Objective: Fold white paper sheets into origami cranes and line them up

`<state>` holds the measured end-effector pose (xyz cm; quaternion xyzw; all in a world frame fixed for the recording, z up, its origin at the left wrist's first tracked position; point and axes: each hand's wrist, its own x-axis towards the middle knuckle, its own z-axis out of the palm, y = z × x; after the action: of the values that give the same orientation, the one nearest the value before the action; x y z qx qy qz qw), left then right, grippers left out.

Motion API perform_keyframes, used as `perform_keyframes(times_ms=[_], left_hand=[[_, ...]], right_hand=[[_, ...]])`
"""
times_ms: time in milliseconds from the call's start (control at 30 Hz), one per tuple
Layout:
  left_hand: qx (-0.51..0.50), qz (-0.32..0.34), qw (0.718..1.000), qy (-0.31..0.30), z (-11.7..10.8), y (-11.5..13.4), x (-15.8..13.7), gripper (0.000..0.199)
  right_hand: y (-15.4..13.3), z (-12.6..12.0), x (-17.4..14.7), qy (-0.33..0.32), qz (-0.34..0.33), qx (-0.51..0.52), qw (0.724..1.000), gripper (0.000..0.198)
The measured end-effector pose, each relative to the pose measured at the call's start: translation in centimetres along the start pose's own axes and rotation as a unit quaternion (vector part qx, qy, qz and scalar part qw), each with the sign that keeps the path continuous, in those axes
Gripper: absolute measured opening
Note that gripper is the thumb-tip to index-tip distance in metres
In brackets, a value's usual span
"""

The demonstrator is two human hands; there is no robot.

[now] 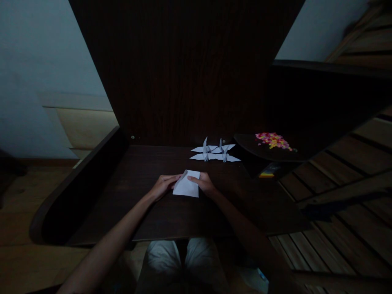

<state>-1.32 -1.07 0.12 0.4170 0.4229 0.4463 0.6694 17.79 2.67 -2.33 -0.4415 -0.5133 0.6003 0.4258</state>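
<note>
A white sheet of paper [187, 188], partly folded at its upper left, is held just above the dark desk between both hands. My left hand [164, 185] closes on its left edge, with the fingertips hidden behind the paper. On the other side my right hand [206, 183] pinches the upper right part, its thumb lying on top and its fingers underneath. Beyond the hands, several folded white paper cranes [206, 156] stand close together in two rows, wings spread.
The dark wooden desk [147, 163] has a tall back panel [190, 73] and a raised left side [82, 183]. At the right, a small shelf [248, 146] bears a heap of pink, red and yellow bits [274, 140]. Under it sits a dark box with a yellow-orange strip [267, 174].
</note>
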Motion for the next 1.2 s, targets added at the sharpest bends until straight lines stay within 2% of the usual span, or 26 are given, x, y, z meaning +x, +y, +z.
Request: perform_keyframes(times_ms=[133, 300, 500, 600, 700, 800, 867, 933, 1067, 1200], left_hand=[[0.084, 0.036, 0.996, -0.019, -0.1, 0.1, -0.4, 0.048], [0.167, 0.052, 0.984, -0.044, -0.3, -0.3, -0.4, 0.054], [0.173, 0.076, 0.981, -0.045, -0.3, -0.4, -0.3, 0.053], [0.170, 0.105, 0.978, -0.066, -0.3, -0.3, -0.3, 0.045], [0.157, 0.094, 0.977, -0.107, -0.3, -0.4, -0.3, 0.045], [0.136, 0.074, 0.980, -0.123, -0.4, -0.4, -0.4, 0.052], [0.112, 0.068, 0.985, -0.113, -0.5, -0.4, -0.4, 0.058], [0.075, 0.056, 0.991, -0.095, -0.6, -0.3, -0.4, 0.067], [-0.005, 0.041, 0.998, -0.039, -0.8, 0.0, -0.4, 0.083], [-0.032, 0.038, 0.999, -0.013, -0.9, 0.2, -0.4, 0.080]], right_hand=[[0.2, -0.1, 0.1, -0.018, -0.003, -0.013, 1.000, 0.035], [0.3, -0.1, 0.1, -0.039, 0.000, -0.002, 0.999, 0.035], [-0.1, -0.3, -0.3, -0.072, -0.005, 0.069, 0.995, 0.032], [-0.5, -0.3, -0.4, -0.071, -0.019, 0.042, 0.996, 0.030], [-0.8, -0.1, -0.5, -0.067, -0.031, 0.011, 0.997, 0.031], [-1.1, 0.0, -0.4, -0.047, -0.033, 0.037, 0.998, 0.033], [-1.3, -0.1, -0.4, -0.030, -0.033, 0.082, 0.996, 0.034], [-1.5, -0.5, -0.4, -0.041, -0.030, 0.131, 0.990, 0.043], [-1.7, -1.3, -0.7, -0.145, -0.011, 0.161, 0.976, 0.062], [-1.5, -1.8, -0.9, -0.191, -0.042, 0.120, 0.973, 0.045]])
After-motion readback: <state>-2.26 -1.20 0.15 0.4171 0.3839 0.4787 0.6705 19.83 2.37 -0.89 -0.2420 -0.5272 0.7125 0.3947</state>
